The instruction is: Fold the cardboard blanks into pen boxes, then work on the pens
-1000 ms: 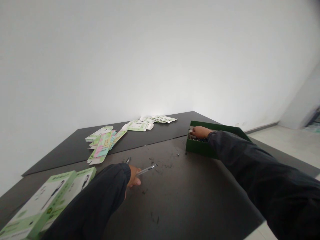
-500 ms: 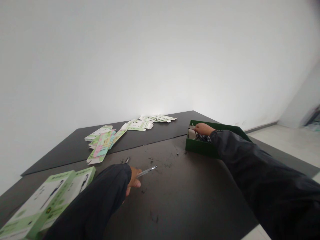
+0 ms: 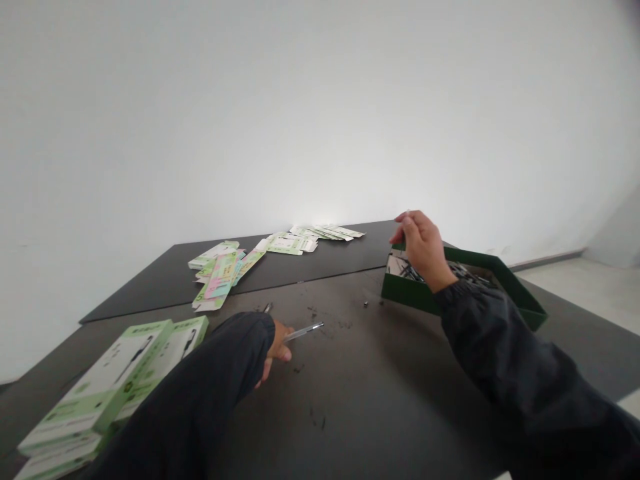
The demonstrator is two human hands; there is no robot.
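My left hand [image 3: 279, 348] is low over the dark table, closed around a clear pen [image 3: 305, 331] whose tip points to the right. Another pen end [image 3: 268, 307] shows just beyond the left sleeve; whether the hand touches it I cannot tell. Above the near left end of a green box [image 3: 415, 296], my right hand [image 3: 421, 245] is raised, thumb and fingers pinched together. A tiny pale bit shows at its fingertips, too small to name. Inside the box lie many dark, thin pen parts [image 3: 470, 275], partly hidden by my right wrist.
Stacked green-and-white pen cartons [image 3: 110, 380] stand at the near left. Flattened cartons [image 3: 220, 280] lie farther back, with more flat cartons [image 3: 285, 244] near the wall. Small dark bits and a little metallic piece [image 3: 365, 304] lie on the table [image 3: 380, 387].
My right hand has lifted up out of the green box, fingers pinched. My left hand still holds the clear pen in about the same place. The view has shifted slightly.
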